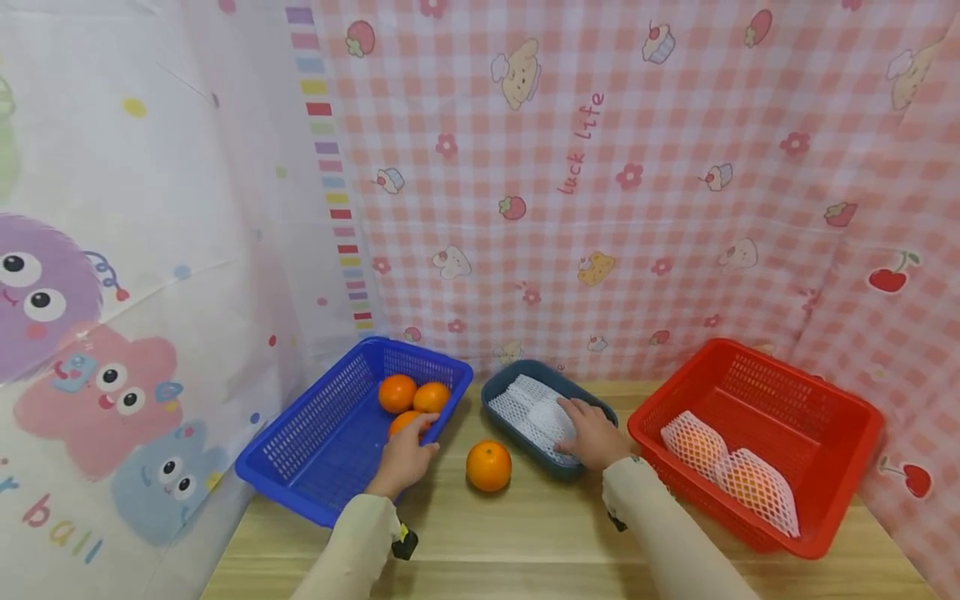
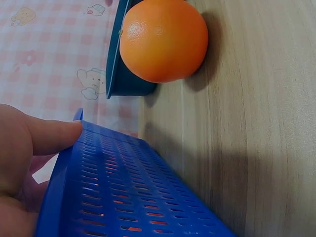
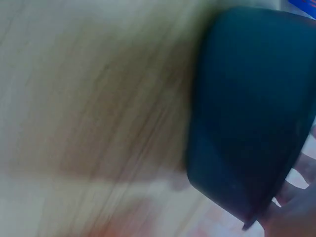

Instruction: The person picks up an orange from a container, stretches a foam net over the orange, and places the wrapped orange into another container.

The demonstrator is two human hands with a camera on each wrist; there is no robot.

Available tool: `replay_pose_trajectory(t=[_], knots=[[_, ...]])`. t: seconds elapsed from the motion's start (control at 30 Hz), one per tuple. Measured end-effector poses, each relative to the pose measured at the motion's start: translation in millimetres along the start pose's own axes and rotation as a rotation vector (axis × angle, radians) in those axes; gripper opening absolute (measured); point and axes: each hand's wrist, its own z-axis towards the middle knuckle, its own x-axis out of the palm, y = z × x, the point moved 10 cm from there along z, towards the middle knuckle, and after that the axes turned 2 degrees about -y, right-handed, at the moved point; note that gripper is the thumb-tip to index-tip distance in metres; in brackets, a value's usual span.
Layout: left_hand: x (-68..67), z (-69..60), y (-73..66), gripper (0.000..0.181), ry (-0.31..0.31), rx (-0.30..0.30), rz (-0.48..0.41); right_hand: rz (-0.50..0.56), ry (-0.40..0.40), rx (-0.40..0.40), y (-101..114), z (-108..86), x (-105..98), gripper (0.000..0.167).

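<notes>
My left hand (image 1: pixel 405 457) reaches over the right side of the blue basket (image 1: pixel 300 433), fingers spread from the thumb beside an orange (image 1: pixel 406 422) partly hidden by the hand. In the left wrist view the thumb (image 2: pixel 57 134) lies at the basket's rim, while the fingers are partly behind it. My right hand (image 1: pixel 596 437) is over the dark green basket (image 1: pixel 517 429), its fingertips at the white foam nets (image 1: pixel 536 408) inside. The right wrist view is blurred and shows mostly this basket's outer wall (image 3: pixel 252 98). Between the hands, a single orange (image 1: pixel 489 466) sits on the table.
Two more oranges (image 1: pixel 397 392) lie in the blue basket's far right corner. At the right stands a red basket (image 1: pixel 847 433) with two netted oranges (image 1: pixel 696 446) inside. Behind the wooden table (image 1: pixel 495 550) hangs a pink checked curtain (image 1: pixel 480 250); a white printed one (image 1: pixel 217 333) hangs at left.
</notes>
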Motion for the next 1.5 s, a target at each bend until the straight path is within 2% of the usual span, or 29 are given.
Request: replay_pose_trajectory(t=[0.2,0.53,0.7,0.83,1.03,1.17,1.3,1.4,1.5], knots=[[0.3,-1.5,0.6,0.045,0.0,-0.001,-0.007,-0.062,0.046,0.044,-0.7,1.0,12.7,0.081],[0.3,0.1,-0.3,0.045,-0.006,0.0,-0.007,-0.126,0.027,0.112,-4.6,7.3,7.7,0.056],[1.7,0.1,-1.4,0.045,0.005,-0.007,-0.013,-0.159,-0.04,0.121,-6.2,8.6,1.6,0.034],[2.5,0.2,-1.4,0.045,0.009,-0.005,-0.015,-0.172,-0.1,0.113,-5.7,6.2,-6.9,0.028],[0.7,0.6,-0.2,0.046,0.004,-0.011,-0.012,-0.144,-0.235,0.078,2.0,1.2,-32.4,0.024],[0.9,1.5,-1.3,0.046,0.0,-0.005,-0.008,-0.08,-0.339,0.064,6.0,-3.5,-51.9,0.026],[0.5,1.5,-0.4,0.046,-0.006,-0.001,0.001,-0.061,-0.439,0.012,18.2,-11.0,-66.8,0.023],[0.4,1.1,1.3,0.046,-0.005,-0.005,0.009,-0.039,-0.483,-0.027,29.7,-20.1,-73.3,0.021],[1.7,1.2,1.8,0.046,0.001,-0.006,0.014,-0.016,-0.493,-0.031,37.1,-30.4,-75.5,0.02]])
